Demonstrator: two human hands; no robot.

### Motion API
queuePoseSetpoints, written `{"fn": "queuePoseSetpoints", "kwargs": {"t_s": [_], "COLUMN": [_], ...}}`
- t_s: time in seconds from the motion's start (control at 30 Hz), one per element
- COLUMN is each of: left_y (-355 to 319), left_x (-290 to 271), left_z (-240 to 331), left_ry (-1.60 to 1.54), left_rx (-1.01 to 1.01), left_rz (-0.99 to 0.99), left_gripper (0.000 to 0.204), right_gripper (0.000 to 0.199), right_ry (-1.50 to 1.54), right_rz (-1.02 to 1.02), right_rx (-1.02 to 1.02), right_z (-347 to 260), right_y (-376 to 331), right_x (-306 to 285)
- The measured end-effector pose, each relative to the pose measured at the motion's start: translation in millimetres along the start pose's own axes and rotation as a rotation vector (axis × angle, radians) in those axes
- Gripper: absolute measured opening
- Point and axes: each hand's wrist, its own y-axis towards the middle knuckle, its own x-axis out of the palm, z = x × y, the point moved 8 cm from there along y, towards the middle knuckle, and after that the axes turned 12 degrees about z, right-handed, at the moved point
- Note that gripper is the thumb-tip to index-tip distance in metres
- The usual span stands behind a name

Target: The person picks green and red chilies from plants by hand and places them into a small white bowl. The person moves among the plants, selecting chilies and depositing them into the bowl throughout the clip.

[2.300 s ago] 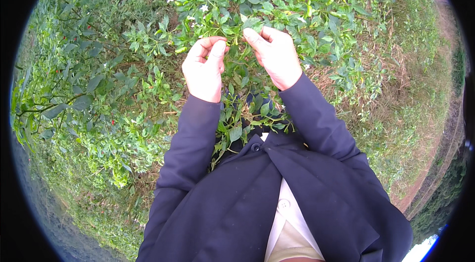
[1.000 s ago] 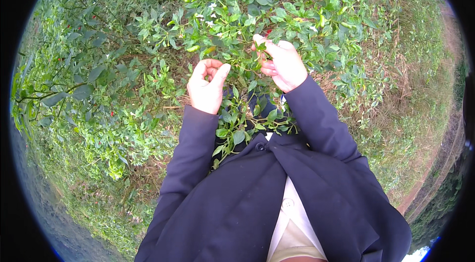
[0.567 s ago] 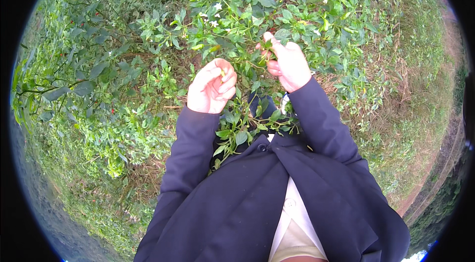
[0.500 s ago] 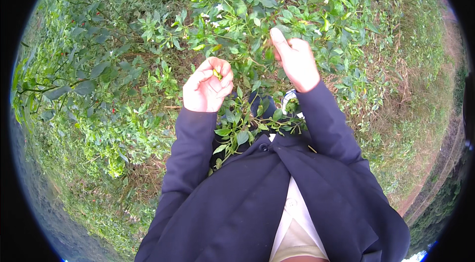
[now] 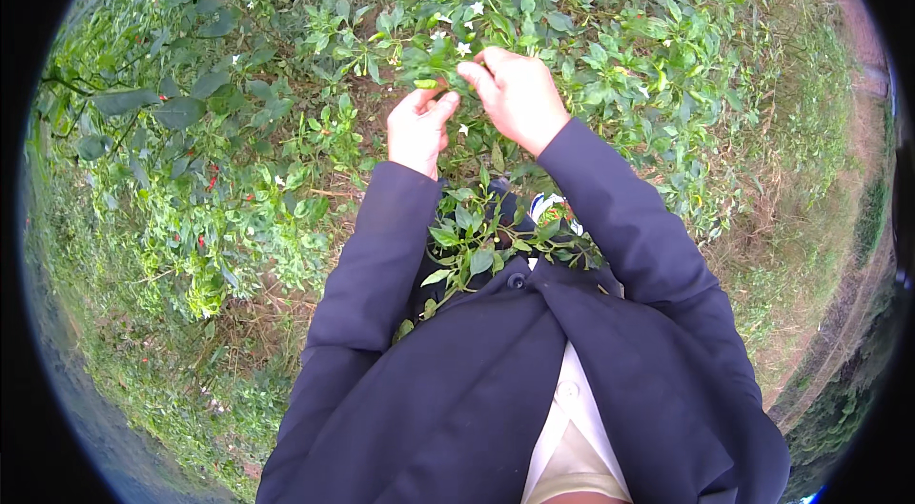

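Note:
In front of me grows a chili plant (image 5: 534, 18) with green leaves, small white flowers and thin green chili peppers. My left hand (image 5: 416, 134) is at the plant, its fingers curled and the thumb bent in. A yellow-green chili pepper (image 5: 425, 84) shows right at its fingertips; the palm is turned out of sight. Close beside it on the right, my right hand (image 5: 522, 102) reaches into the leaves, back of the hand up. Its thumb and forefinger are drawn together among the foliage, and what they pinch is hidden.
A leafy branch (image 5: 481, 237) lies against the front of my dark jacket (image 5: 438, 361). More chili bushes with red fruits (image 5: 212, 182) spread to the left. Dry grass (image 5: 753, 209) and a dirt path (image 5: 848, 9) run along the right.
Both hands have come together at the plant. My left hand moved up and turned its palm, which held a chili pepper, out of sight; my right hand shifted left.

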Motion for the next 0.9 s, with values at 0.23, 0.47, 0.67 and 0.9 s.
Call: {"fn": "queuePoseSetpoints", "kwargs": {"t_s": [0.23, 0.47, 0.67, 0.9], "left_y": [-18.0, -52.2, -81.7, -94.3], "left_x": [11.3, 27.1, 34.9, 34.3], "left_z": [-1.2, 16.5, 21.2, 10.8], "left_ry": [0.172, 0.419, 0.562, 0.409], "left_rx": [0.209, 0.542, 0.695, 0.523], "left_rz": [0.025, -0.082, -0.124, -0.194], "left_gripper": [0.021, 0.015, 0.016, 0.009], "right_gripper": [0.027, 0.024, 0.026, 0.027], "right_ry": [0.610, 0.814, 0.761, 1.201], "right_rz": [-0.179, -0.234, -0.209, -0.194], "right_rx": [0.640, 0.826, 0.848, 0.853], "right_z": [30.3, 30.5, 32.3, 6.5], "right_y": [-22.9, -59.2, -83.0, -81.2], "right_x": [1.7, -19.0, -28.3, -67.4]}}
